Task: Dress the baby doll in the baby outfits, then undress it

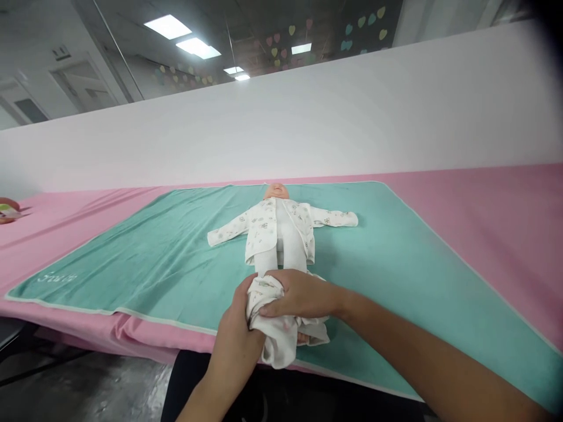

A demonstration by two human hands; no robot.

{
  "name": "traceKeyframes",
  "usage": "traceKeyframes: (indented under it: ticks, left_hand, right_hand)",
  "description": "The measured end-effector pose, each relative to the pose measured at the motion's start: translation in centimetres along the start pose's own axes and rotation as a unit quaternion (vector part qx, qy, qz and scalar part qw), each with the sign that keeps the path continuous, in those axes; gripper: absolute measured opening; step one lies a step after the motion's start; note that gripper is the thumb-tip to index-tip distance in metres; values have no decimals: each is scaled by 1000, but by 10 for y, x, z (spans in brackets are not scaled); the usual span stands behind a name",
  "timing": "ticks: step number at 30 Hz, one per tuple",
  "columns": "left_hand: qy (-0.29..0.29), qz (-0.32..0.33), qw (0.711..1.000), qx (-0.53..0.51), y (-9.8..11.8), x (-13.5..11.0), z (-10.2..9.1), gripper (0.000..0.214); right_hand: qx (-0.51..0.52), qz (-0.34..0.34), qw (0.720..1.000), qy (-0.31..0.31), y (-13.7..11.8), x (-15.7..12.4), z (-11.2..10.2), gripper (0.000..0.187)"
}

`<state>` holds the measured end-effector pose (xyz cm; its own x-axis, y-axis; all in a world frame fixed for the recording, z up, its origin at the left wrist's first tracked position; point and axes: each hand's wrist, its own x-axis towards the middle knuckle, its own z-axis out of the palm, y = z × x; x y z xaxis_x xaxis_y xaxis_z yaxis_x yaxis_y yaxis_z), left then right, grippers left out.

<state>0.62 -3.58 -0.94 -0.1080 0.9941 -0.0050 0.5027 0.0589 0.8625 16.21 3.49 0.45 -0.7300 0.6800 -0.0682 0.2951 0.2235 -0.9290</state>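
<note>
A baby doll lies on its back on a teal mat, head away from me, arms spread, wearing an open white printed jacket. At its feet is a bunched white printed garment. My left hand grips the garment's left side from below. My right hand lies over the top of the bunched cloth with fingers curled round it, just where the doll's legs end. The doll's feet are hidden under the cloth and my hands.
The mat rests on a pink sheet covering a long table against a white wall. A small reddish object sits at the far left edge. Dark floor shows below the table's near edge.
</note>
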Motion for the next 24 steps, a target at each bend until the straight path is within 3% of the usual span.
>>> traceKeyframes:
  ticks: [4,6,9,11,18,21,24]
  left_hand:
    - [-30,-9,999,18,-6,4,-5,58]
    - [-83,-10,996,20,-3,4,-12,52]
    - [-171,4,984,47,-1,2,-23,50]
    - [-191,7,979,67,-5,0,-28,52]
    - [-165,86,977,103,-35,-1,-20,70]
    - [-151,160,962,164,-38,-1,-8,60]
    - [-117,191,956,189,-37,-4,3,44]
  right_hand:
    - [-75,-5,997,12,-4,-1,0,31]
    - [-103,-16,994,13,-6,-3,-2,27]
    - [-122,-28,992,-25,-7,-6,-6,19]
    - [-120,-26,991,-55,-7,-7,-8,15]
    - [-85,-4,988,-128,-9,-12,-17,22]
    - [-104,-9,982,-155,-10,-12,-17,28]
    - [-109,-31,984,-139,-10,-11,-15,32]
